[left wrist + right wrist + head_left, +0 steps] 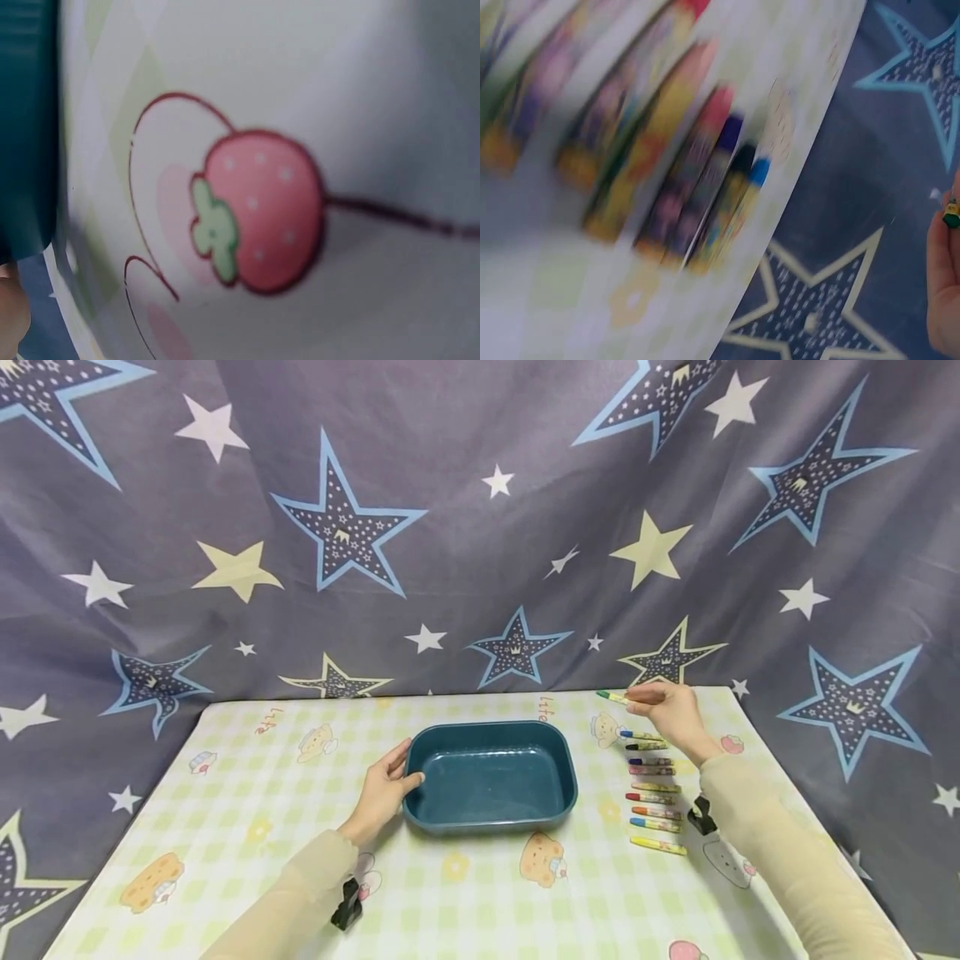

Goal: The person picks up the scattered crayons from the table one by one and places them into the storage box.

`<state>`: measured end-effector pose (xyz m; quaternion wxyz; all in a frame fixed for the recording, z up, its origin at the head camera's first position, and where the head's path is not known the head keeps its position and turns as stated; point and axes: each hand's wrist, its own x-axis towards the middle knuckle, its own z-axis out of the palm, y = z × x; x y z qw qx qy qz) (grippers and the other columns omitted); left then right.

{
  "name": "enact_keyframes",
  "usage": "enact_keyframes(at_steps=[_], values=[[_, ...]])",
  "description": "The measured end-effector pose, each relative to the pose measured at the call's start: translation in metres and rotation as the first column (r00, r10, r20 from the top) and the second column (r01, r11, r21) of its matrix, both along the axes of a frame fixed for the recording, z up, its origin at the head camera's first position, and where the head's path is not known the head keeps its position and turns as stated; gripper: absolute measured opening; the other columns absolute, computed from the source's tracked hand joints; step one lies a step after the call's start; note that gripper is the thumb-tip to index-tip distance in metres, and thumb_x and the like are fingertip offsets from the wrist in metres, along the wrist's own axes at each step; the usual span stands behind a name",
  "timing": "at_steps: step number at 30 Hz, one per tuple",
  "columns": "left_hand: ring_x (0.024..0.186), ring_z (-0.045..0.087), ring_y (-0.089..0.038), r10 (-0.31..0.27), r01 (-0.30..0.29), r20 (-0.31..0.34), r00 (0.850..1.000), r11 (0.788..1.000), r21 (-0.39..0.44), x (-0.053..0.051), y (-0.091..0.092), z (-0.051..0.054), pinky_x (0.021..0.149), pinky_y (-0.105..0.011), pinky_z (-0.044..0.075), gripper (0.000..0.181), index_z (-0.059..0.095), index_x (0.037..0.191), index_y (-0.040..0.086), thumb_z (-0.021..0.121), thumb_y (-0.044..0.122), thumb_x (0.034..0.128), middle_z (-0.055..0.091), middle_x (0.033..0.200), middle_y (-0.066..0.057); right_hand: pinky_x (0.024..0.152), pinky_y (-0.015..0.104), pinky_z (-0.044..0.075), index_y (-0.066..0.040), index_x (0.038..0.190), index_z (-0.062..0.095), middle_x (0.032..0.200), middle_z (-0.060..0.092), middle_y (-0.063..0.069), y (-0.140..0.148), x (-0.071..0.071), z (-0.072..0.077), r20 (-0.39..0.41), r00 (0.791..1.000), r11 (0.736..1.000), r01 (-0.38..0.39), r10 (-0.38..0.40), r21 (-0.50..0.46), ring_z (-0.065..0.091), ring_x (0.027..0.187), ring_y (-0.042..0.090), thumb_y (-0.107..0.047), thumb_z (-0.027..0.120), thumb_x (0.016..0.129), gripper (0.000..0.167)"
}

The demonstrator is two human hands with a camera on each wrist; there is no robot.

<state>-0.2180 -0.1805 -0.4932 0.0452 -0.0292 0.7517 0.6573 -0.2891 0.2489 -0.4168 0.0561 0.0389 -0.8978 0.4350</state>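
Note:
A dark teal rectangular basin [480, 825] stands on the table. My left hand [381, 793] grips its left rim, thumb inside and fingers along the outer wall. Beyond the row of crayons, near the table's back edge, my right hand [671, 714] pinches a green crayon [613, 697] off the table, its green tip pointing left. Below that hand lie several crayons in a column, among them a yellow crayon [658, 846] at the near end and a red crayon [651, 798]. In the right wrist view, fingers [940, 300] and the green crayon's end [951, 216] show at the right edge.
A checked tablecloth [292, 802] with cartoon prints covers the table. Behind it hangs a dark curtain [465, 552] with stars, meeting the table's back edge. Black bands [348, 903] sit on both sleeves.

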Motion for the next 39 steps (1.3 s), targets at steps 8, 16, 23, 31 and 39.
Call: enact_keyframes(at_steps=[8,16,23,31,39], values=[[0.13,0.038,-0.026,0.002,-0.002,0.018,1.0,1.0,-0.017,0.001,0.0,0.002,0.093,-0.024,0.047,0.066,0.032,0.144,0.012,0.059,-0.001,0.0844,0.036,0.143,-0.019,0.075,0.031,0.057,-0.003,0.106,0.068,0.104,0.068,0.016,-0.03,0.008,0.004,0.005,0.996,0.995,-0.09,0.09,-0.049,0.066,0.093,0.028,-0.009,0.069,0.081,0.026],[0.131,0.038,-0.026,-0.008,0.008,0.027,1.0,1.0,-0.015,0.001,0.001,-0.001,0.094,-0.028,0.046,0.066,0.032,0.144,0.011,0.059,-0.001,0.0846,0.037,0.142,-0.019,0.072,0.025,0.057,0.001,0.103,0.069,0.101,0.068,0.018,-0.061,0.01,-0.001,0.003,0.981,0.976,-0.191,0.192,-0.105,0.067,0.09,0.025,-0.003,0.07,0.078,0.025],[0.13,0.039,-0.027,-0.003,0.003,0.016,1.0,1.0,-0.021,0.002,0.0,0.0,0.093,-0.026,0.047,0.066,0.032,0.144,0.011,0.059,-0.001,0.0843,0.038,0.141,-0.019,0.076,0.028,0.057,0.003,0.102,0.069,0.097,0.069,0.017,-0.091,0.012,-0.005,0.013,0.968,0.959,-0.248,0.252,-0.139,0.067,0.09,0.026,-0.002,0.07,0.077,0.026],[0.13,0.038,-0.026,0.005,-0.005,0.016,1.0,1.0,-0.005,0.002,-0.001,-0.001,0.093,-0.024,0.046,0.066,0.031,0.143,0.009,0.057,-0.004,0.0841,0.037,0.143,-0.018,0.074,0.026,0.057,0.0,0.099,0.07,0.094,0.07,0.016,-0.115,0.01,-0.019,0.035,0.961,0.949,-0.266,0.276,-0.167,0.068,0.088,0.024,0.001,0.071,0.075,0.023],[0.13,0.039,-0.026,0.01,-0.01,0.019,1.0,1.0,-0.018,0.0,0.001,-0.001,0.096,-0.03,0.045,0.065,0.032,0.143,0.01,0.056,-0.004,0.084,0.038,0.142,-0.018,0.073,0.025,0.057,0.001,0.098,0.07,0.092,0.071,0.015,-0.131,0.007,-0.031,0.052,0.96,0.951,-0.265,0.276,-0.158,0.068,0.086,0.022,0.001,0.071,0.075,0.023]])
